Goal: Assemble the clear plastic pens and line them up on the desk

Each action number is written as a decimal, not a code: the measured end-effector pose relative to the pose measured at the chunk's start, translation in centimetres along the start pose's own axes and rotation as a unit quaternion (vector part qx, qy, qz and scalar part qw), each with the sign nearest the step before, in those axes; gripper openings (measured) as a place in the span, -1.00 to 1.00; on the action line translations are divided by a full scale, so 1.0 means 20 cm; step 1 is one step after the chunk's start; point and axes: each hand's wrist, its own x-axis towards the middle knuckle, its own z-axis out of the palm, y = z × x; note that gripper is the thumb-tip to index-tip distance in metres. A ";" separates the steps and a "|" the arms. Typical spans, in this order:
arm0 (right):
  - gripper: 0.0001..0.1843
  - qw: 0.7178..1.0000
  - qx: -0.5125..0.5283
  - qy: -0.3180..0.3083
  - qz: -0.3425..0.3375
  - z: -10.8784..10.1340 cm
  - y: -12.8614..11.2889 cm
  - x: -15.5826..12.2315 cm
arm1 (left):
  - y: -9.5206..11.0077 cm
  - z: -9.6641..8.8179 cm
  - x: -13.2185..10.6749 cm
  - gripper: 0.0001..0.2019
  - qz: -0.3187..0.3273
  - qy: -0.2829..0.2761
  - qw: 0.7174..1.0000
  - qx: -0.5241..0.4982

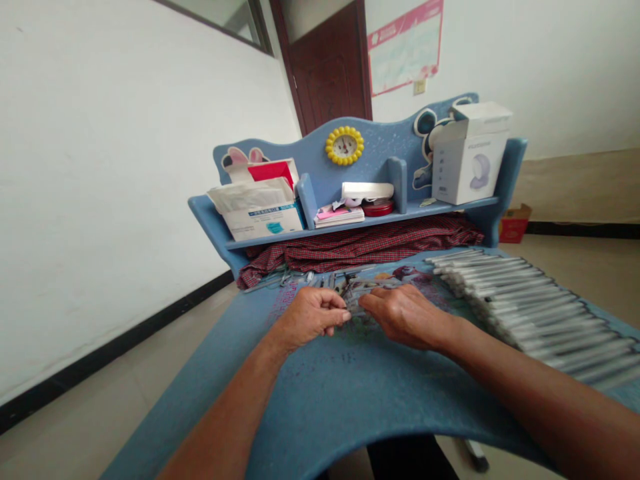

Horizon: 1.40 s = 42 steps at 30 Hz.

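My left hand is over the middle of the blue desk, thumb and fingers pinched together. Facing it from the right, my right hand has its fingers curled and closed, with a small gap between the two hands. Whatever lies between the fingertips is too small and blurred to name. Just beyond the hands is a scatter of thin, clear and dark pen-like parts. To the right of my right forearm, many white pen-like sticks lie side by side in a thick pile.
A red plaid cloth lies bunched under the shelf at the desk's back. On the shelf stand a face-mask box, booklets, a red round tin and a white carton. A yellow flower-shaped clock is above.
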 end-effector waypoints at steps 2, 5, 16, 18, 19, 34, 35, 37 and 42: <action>-0.80 1.000 -0.001 0.003 0.002 0.00 0.00 0.00 | 0.00 0.00 0.00 -0.80 0.003 0.003 1.000 0.000; -0.79 1.000 0.000 0.003 0.007 0.00 0.00 0.00 | 0.00 0.00 0.00 -0.79 0.019 -0.013 1.000 0.015; -0.81 1.000 -0.004 0.003 0.007 0.00 0.00 0.00 | 0.00 -0.01 0.00 -0.81 0.019 -0.024 0.999 0.018; -0.81 1.000 -0.006 0.005 0.006 0.00 0.00 0.00 | -0.01 -0.01 0.00 -0.81 0.016 -0.022 0.999 0.017; -0.81 1.000 -0.007 0.006 0.005 0.01 0.00 0.00 | -0.01 -0.01 0.00 -0.80 0.016 -0.021 0.999 0.018; -0.82 1.000 -0.002 0.022 0.003 0.02 0.00 0.00 | 0.01 0.00 -0.01 -0.80 0.025 -0.021 0.999 0.022; -0.82 1.000 0.001 0.022 0.004 0.02 0.00 0.00 | 0.01 0.00 -0.01 -0.80 0.026 -0.022 0.999 0.020; -0.82 1.000 0.002 0.017 0.011 0.02 0.00 0.01 | 0.01 0.00 -0.01 -0.80 0.028 -0.023 0.999 0.018; -0.84 0.998 -0.021 -0.019 0.053 0.03 0.03 0.01 | 0.01 -0.02 -0.01 -0.79 0.034 0.001 0.999 0.012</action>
